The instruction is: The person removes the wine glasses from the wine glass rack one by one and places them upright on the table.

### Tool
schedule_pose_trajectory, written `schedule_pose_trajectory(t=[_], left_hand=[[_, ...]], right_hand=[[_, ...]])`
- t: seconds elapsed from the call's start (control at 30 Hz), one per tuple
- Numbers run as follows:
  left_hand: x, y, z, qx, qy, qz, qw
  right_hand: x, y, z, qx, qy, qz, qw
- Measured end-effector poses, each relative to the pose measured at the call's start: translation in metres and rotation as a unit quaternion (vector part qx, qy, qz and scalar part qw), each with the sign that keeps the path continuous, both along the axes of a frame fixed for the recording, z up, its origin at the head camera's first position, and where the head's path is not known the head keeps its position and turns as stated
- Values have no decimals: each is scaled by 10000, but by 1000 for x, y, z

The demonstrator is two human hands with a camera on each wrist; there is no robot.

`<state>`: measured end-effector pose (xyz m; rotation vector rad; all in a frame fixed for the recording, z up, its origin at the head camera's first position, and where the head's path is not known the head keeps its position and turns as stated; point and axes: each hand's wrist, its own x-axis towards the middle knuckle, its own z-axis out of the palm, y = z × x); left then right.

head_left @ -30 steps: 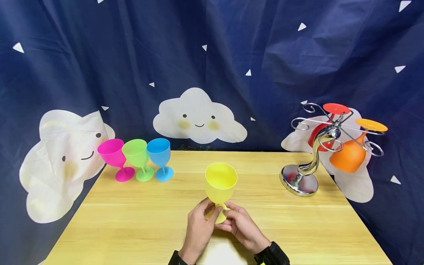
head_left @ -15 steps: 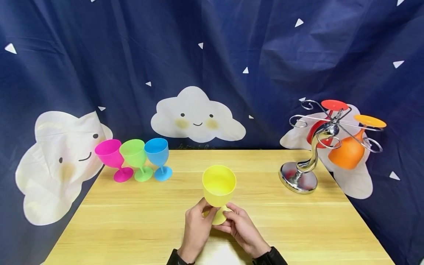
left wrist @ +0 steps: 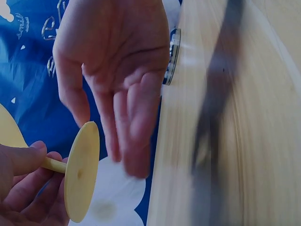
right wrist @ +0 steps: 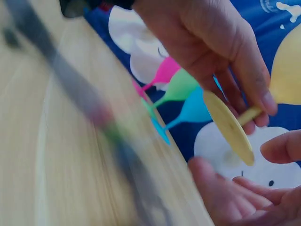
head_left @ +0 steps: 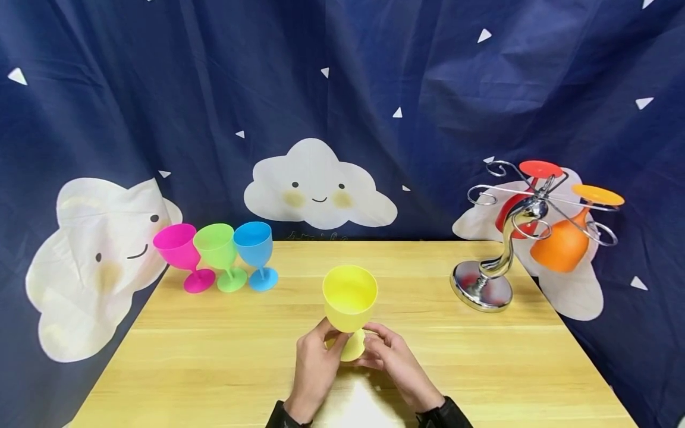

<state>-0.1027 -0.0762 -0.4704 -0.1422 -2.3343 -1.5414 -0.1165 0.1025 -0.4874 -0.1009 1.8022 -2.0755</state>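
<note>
A yellow goblet (head_left: 350,300) is held upright above the front middle of the table. My left hand (head_left: 314,365) pinches its stem between thumb and fingers; the left wrist view shows that grip beside the round foot (left wrist: 82,174). My right hand (head_left: 398,365) is by the other side of the foot. In the left wrist view the right hand (left wrist: 122,75) has its fingers extended and its thumb tip close to the foot's edge. The right wrist view also shows the right hand's fingers (right wrist: 256,200) spread below the goblet, gripping nothing.
Pink (head_left: 179,246), green (head_left: 216,246) and blue (head_left: 254,245) goblets stand in a row at the back left of the table (head_left: 203,368). At the right is a chrome rack (head_left: 481,288) with curled arms, where a red goblet (head_left: 540,169) and an orange goblet (head_left: 562,246) hang upside down.
The goblet and my left hand have shifted slightly left. My right hand has eased its fingers off the goblet's foot. The rack and the row of goblets stay put.
</note>
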Motion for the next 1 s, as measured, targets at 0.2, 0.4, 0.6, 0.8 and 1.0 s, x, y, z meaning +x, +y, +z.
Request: schedule_pose_trajectory(t=[0.2,0.4,0.6,0.8,1.0], left_hand=[[0,-5,1,86,-194,7,9998],[2,-10,0,19,-362,64,9993],[3,-16,-3,-206,-525,135,9983],[2,-23,-10,-506,-553,130,9971],[3,-34,-18,-857,-622,211,9942]], right_hand=[[-1,15,9,1855,1147,-544,9744],[-1,42,11,4327,3127,-770,8421],[-2,59,8,5040,3923,-809,7652],[-1,63,3,4970,3946,-856,7681],[0,64,1,4939,3785,-769,7791]])
